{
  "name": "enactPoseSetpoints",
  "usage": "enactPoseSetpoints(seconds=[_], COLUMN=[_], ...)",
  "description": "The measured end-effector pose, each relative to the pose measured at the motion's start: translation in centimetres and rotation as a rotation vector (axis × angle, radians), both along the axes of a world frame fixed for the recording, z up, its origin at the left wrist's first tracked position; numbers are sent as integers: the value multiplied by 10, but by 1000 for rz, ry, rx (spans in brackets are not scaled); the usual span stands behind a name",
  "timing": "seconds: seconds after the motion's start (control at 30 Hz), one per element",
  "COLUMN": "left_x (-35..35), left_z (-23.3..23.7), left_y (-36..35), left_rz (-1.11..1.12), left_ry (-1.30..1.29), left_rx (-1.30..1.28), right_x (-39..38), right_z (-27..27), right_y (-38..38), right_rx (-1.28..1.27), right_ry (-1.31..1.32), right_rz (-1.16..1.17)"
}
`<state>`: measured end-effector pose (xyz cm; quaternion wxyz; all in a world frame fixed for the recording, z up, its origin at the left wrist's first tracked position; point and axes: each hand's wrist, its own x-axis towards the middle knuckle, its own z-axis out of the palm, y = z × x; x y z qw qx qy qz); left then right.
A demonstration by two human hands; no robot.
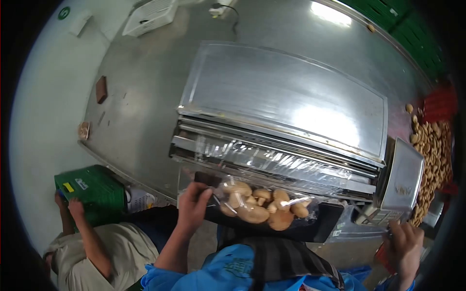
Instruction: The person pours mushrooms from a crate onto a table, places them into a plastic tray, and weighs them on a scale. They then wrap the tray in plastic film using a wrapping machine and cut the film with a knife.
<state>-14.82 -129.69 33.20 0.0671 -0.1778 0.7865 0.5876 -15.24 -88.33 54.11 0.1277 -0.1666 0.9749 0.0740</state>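
Note:
Clear plastic film (pixel 272 157) stretches over the front of a metal wrapping machine (pixel 272 87). Several brown mushrooms (pixel 252 211) lie under shiny film on the black plate (pixel 330 216) at the machine's front. At the left end of the mushrooms, my left hand (pixel 191 208) has its fingers closed on the film's edge; the fingertips are partly hidden. My right hand (pixel 405 245) is off to the right, below the weighing scale (pixel 388 208), its fingers curled round a thin, dark, stick-like tool (pixel 364 213) that is blurred.
Loose mushrooms (pixel 432 160) are heaped at the right beside a red crate (pixel 441 104). A white basket (pixel 150 18) and a brown block (pixel 101 89) rest on the metal table (pixel 141 87). At lower left, a co-worker (pixel 107 247) holds a green crate (pixel 92 191).

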Motion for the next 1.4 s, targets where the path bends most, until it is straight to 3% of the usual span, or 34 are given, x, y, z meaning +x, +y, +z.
enactPoseSetpoints(seconds=[0.23,0.47,0.73,0.83,0.97,1.2,1.33,1.4], left_x=[13,14,7,5,5,-6,-1,4], left_z=[1,-13,-2,-1,-3,-2,-1,-3], left_y=[-10,-17,-22,-24,-27,-19,-24,-28], left_rz=[-2,-90,-188,-206,-218,-172,-200,-218], left_ry=[21,104,106,104,87,135,141,108], left_rx=[252,185,149,128,175,269,238,291], right_x=[-60,-95,-92,-88,-85,-66,-90,-106], right_z=[-18,-45,-57,-60,-33,-29,-30,-31], right_y=[-78,-165,-202,-202,-188,-159,-198,-218], right_rx=[-204,-291,-37,-62,-354,-397,-508,-495], right_ry=[-86,-11,-30,-16,-39,-100,-162,-204], right_rz=[125,400,628,574,312,-135,181,224])
